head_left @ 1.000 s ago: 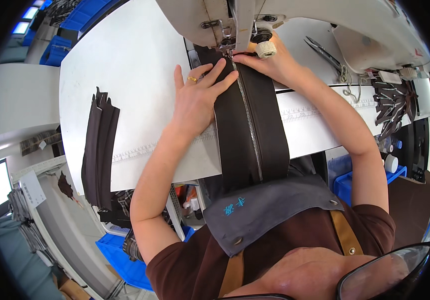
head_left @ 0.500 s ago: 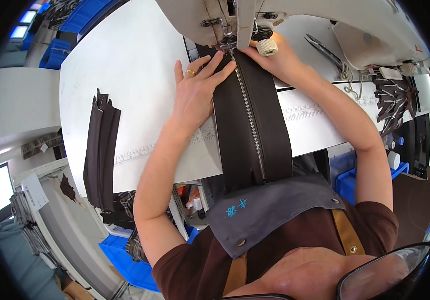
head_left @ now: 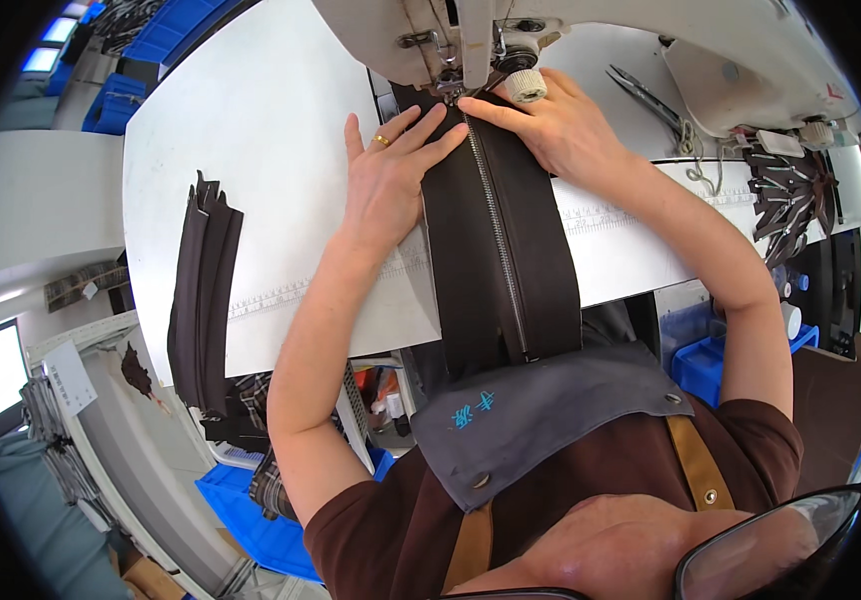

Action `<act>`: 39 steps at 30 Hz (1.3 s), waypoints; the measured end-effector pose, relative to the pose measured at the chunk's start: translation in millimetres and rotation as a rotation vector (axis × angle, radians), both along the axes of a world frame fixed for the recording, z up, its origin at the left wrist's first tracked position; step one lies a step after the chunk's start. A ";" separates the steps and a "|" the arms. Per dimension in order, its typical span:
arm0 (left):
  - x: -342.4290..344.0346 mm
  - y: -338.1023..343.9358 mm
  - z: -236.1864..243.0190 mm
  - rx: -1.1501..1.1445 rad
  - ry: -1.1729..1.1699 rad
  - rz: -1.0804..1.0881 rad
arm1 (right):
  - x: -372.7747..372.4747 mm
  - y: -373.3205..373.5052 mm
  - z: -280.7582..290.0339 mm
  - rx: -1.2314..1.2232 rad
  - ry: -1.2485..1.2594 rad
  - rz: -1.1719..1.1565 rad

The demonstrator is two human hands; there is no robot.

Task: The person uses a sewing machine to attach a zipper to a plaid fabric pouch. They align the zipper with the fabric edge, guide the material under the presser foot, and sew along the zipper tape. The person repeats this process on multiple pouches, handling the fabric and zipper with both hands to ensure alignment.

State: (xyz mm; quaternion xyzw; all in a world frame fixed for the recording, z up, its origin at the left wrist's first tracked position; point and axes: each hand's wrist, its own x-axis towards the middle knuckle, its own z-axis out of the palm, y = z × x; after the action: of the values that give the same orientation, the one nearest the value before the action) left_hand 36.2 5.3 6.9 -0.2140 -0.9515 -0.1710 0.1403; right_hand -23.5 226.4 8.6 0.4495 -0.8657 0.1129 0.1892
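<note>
A dark brown fabric panel with a metal-toothed zipper down its middle runs from my lap up under the presser foot of a white sewing machine. My left hand, a ring on one finger, lies with spread fingers, its fingertips on the panel's left part beside the zipper. From the other side, my right hand rests on the panel's right part. Its index finger stretches to the zipper just in front of the foot; the other fingers are partly behind the machine's round knob.
Folded dark brown strips lie at the table's left edge. Scissors and a cord are right of the machine. A bundle of zippers hangs at the far right. Blue bins stand below the white table.
My right hand has shifted, its index finger now reaching left to the zipper by the presser foot. The panel has slid slightly away from me. My left hand stays nearly in place.
</note>
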 end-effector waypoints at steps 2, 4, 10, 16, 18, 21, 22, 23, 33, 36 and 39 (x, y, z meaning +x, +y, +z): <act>1.1 -1.1 -1.8 -0.012 0.044 -0.013 | 0.3 1.0 -0.6 -0.133 -0.135 0.044; 5.3 -1.0 2.5 -0.056 0.046 -0.041 | 2.2 6.2 0.0 -0.357 -0.329 0.108; 86.2 7.1 17.8 -0.138 -0.035 -0.342 | 70.0 51.5 7.5 -0.364 -0.529 0.102; 130.2 15.6 12.2 0.106 -0.140 -0.122 | 122.4 33.4 17.1 -0.086 -0.395 0.246; 130.4 10.5 8.1 0.204 -0.144 -0.102 | 124.4 35.6 11.6 -0.036 -0.338 0.238; 131.3 11.6 9.2 0.213 -0.091 -0.098 | 125.3 37.6 9.2 -0.053 -0.377 0.240; 132.0 13.7 10.6 0.182 -0.088 -0.099 | 126.0 37.6 8.9 -0.050 -0.377 0.237; 131.8 15.2 12.1 0.149 -0.083 -0.100 | 126.1 37.5 8.8 -0.050 -0.376 0.234; 129.1 12.0 14.4 0.007 -0.065 -0.154 | 128.7 29.4 7.5 -0.077 -0.263 0.244; 127.4 13.5 11.0 0.066 0.090 -0.148 | 129.1 29.9 6.5 -0.094 -0.254 0.246; 123.8 26.0 21.2 0.066 0.186 -0.152 | 127.8 30.4 6.1 -0.098 -0.239 0.271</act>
State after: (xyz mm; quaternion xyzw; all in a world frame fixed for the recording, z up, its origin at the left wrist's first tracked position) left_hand 159.9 31.3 28.2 -0.2955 -0.9093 -0.1918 0.2216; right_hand 104.3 256.8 14.7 0.5355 -0.8070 0.2321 0.0898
